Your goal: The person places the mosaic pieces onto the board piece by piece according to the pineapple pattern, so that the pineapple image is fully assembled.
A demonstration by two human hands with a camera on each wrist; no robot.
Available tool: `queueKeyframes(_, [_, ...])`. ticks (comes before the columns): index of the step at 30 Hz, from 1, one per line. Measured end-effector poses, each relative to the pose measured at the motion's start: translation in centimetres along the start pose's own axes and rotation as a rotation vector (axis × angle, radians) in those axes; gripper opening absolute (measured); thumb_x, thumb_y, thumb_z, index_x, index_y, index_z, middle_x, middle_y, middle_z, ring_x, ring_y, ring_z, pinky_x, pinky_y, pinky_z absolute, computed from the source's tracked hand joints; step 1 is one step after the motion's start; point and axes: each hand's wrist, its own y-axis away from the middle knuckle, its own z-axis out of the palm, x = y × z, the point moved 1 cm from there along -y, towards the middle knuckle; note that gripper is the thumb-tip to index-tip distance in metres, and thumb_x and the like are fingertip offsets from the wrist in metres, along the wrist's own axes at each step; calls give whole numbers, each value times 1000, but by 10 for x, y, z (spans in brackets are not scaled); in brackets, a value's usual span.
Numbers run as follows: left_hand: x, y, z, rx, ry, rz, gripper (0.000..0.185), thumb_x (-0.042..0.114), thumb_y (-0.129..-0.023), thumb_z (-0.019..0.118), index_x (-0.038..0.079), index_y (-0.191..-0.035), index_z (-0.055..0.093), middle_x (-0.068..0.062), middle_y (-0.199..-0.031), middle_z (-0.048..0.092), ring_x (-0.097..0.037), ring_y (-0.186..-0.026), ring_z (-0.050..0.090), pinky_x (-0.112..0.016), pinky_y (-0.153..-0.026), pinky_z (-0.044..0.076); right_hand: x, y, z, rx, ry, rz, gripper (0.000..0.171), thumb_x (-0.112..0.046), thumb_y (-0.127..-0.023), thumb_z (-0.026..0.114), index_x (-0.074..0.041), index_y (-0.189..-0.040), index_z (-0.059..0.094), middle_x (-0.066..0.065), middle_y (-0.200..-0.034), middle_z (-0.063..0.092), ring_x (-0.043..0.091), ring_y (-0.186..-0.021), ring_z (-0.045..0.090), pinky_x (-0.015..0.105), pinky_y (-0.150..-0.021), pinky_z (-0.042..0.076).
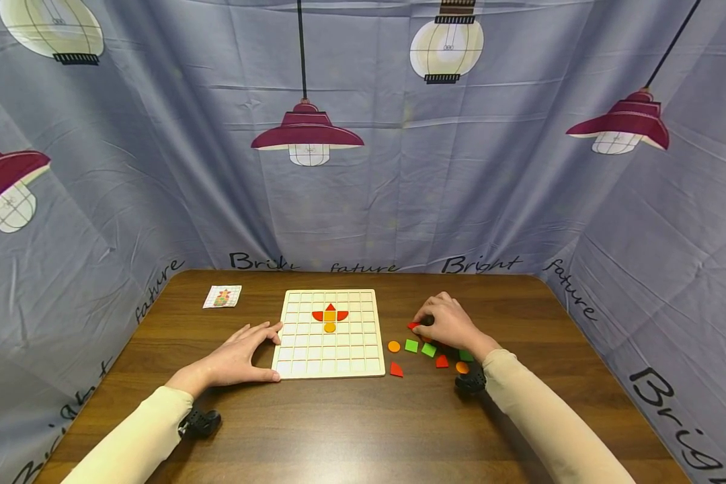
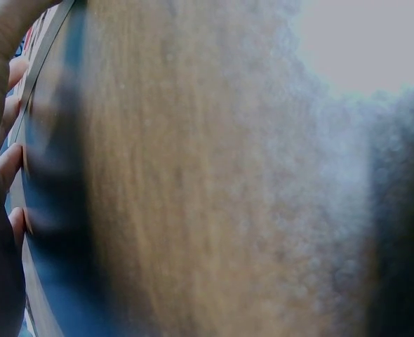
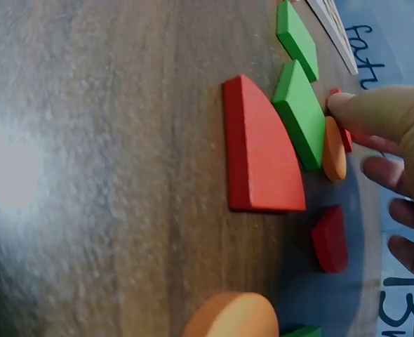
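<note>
A cream grid board (image 1: 302,349) lies on the table, with a red triangle (image 1: 330,307), red quarter-round pieces (image 1: 342,315), an orange square (image 1: 329,316) and an orange disc (image 1: 329,328) on it. My left hand (image 1: 236,356) touches the board's left edge, thumb by the near corner and fingers spread farther up. To the board's right, the thumb and forefinger of my right hand (image 1: 450,325) pinch a red piece (image 3: 346,139) low over the table; its full shape is hidden. Under that hand lie an orange disc (image 3: 334,151) and a green square (image 3: 302,116).
More loose pieces lie right of the board: an orange disc (image 1: 394,346), a green square (image 1: 411,345), red quarter-round pieces (image 1: 396,370) and others. A small picture card (image 1: 222,296) lies at the back left. A printed curtain (image 1: 363,215) surrounds the wooden table (image 1: 339,430).
</note>
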Motion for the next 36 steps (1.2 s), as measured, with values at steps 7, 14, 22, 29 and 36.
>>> queueKeyframes(7, [0,-1,0,0,1,-2,62,64,-81,78,20,-118,56,-10,-162,38,-40,-149,30,-64,-121,13,1,-1,2,-1,-31,-5,20,-38,-88,80,-29,-106,79,-7,-107,67,22,-106,50,45,-91,43])
queueKeyframes(14, [0,0,0,4,-3,0,61,63,-80,78,20,-118,56,-11,-162,39,-41,-149,30,-64,-121,13,2,1,2,-3,-93,-43,18,-29,-90,79,-30,-107,80,-9,-102,64,20,-103,49,44,-89,41])
queueKeyframes(22, [0,-1,0,3,-8,3,62,64,-81,78,20,-119,56,-10,-161,39,-40,-149,31,-64,-121,13,1,-2,7,29,-67,1,18,-38,-88,81,-29,-103,78,-8,-105,67,20,-104,49,44,-89,42])
queueKeyframes(29, [0,-1,1,-1,-8,-1,62,64,-81,78,21,-118,56,-11,-161,39,-40,-149,30,-64,-121,13,1,-1,7,30,-79,11,16,-33,-89,79,-28,-104,78,-7,-105,65,21,-103,48,44,-89,41])
queueKeyframes(36, [1,-1,0,-1,-9,-6,61,64,-81,78,21,-118,56,-10,-162,38,-40,-149,30,-64,-121,13,6,-2,9,52,-44,61,24,-46,-86,81,-26,-99,75,-7,-101,65,23,-102,50,44,-87,43])
